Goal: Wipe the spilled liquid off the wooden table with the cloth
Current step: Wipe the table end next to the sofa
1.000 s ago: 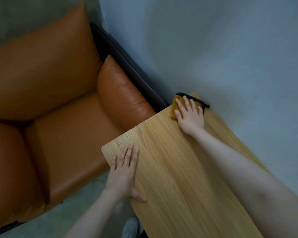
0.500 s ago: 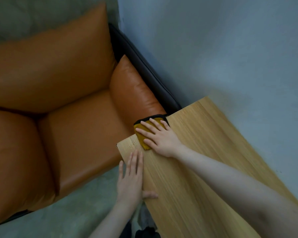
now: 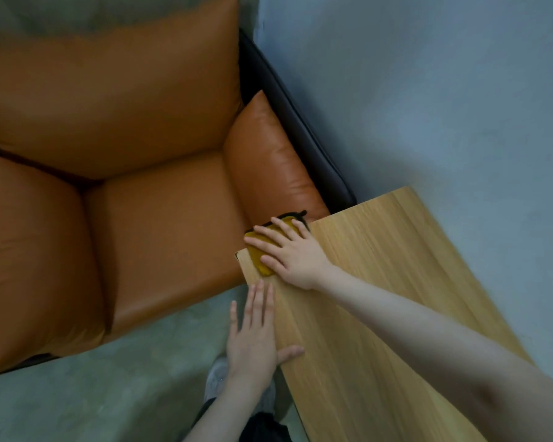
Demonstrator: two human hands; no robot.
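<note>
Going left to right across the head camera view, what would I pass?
Orange leather armchair → left hand flat on the table edge → wooden table → grey-blue wall.

Arms: both bare to past the forearm, no sleeves.
Left hand: no rings.
Right hand: no rings.
Legs: dark trousers.
Foot: grey shoe, just beside the table edge.

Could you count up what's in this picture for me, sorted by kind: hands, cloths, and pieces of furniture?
Hands: 2, the left hand flat at the table's edge and the right hand pressing on the cloth.
Cloths: 1, a mustard-yellow cloth with dark trim at the table's corner.
Furniture: 2, a light wooden table and an orange leather sofa.
Total: 5.
</note>
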